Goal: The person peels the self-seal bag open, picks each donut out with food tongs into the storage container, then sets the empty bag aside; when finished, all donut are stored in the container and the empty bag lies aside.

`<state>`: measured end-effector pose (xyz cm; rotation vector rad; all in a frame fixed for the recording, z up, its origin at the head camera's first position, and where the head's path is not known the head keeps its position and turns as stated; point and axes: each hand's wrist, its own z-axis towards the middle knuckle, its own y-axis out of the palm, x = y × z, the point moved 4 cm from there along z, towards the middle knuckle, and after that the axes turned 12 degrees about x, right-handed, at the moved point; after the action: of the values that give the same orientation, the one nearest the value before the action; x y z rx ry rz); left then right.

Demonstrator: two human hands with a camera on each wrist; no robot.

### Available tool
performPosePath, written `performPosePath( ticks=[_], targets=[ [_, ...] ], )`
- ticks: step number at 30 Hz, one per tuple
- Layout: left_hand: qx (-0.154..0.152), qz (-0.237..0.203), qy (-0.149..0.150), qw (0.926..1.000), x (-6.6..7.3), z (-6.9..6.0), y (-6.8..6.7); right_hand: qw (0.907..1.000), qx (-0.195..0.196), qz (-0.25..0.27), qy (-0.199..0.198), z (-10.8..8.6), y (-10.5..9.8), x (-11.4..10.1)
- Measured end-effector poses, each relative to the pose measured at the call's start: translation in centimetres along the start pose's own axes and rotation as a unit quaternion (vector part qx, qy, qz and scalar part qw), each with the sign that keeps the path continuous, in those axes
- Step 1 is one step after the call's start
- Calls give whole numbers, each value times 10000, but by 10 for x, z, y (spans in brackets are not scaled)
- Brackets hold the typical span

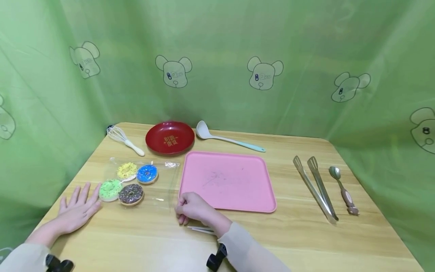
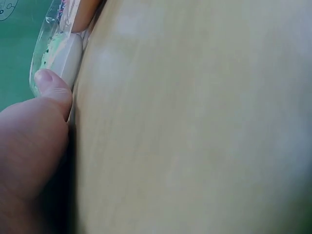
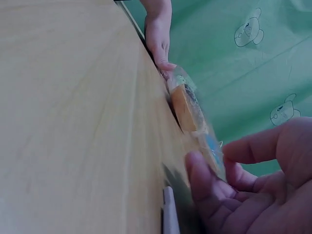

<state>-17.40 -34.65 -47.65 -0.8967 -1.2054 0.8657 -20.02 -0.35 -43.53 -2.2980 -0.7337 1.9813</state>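
Observation:
A clear plastic bag [image 1: 165,182] lies flat on the left of the table. Inside are a yellow donut [image 1: 123,170], a blue donut [image 1: 146,173], a green donut [image 1: 110,189] and a dark brown donut [image 1: 127,193]. My left hand [image 1: 75,211] rests palm down with spread fingers, its thumb against the bag beside the green donut, as the left wrist view shows with the thumb [image 2: 52,90]. With curled fingers, my right hand [image 1: 195,208] pinches the bag's right edge; the right wrist view has this hand [image 3: 258,180] at the bag [image 3: 197,114].
Beside the bag lies a pink tray [image 1: 227,181]. White sticks [image 1: 201,229] are partly under my right forearm. Behind are a whisk [image 1: 127,141], a red plate [image 1: 170,147] and a ladle [image 1: 225,139]. Tongs [image 1: 316,189] and a spoon [image 1: 344,192] lie at the right.

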Motion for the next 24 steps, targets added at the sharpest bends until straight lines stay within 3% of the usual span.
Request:
performPosePath(
  ticks=[4,10,17,24],
  targets=[
    [-18,-21,1,10000,1,0,1,9999,-65,-95,6,6,1,-1],
    [39,16,18,10000,1,1,0,9974,298,-629,-205,19,12,-11],
    [36,14,-23,10000,1,-1,2,9819,667,-1758,-245,23,25,-16],
    [103,45,-14,9999,-1,1,1,9720,788,-2197,-284,20,30,-21]
  ],
)
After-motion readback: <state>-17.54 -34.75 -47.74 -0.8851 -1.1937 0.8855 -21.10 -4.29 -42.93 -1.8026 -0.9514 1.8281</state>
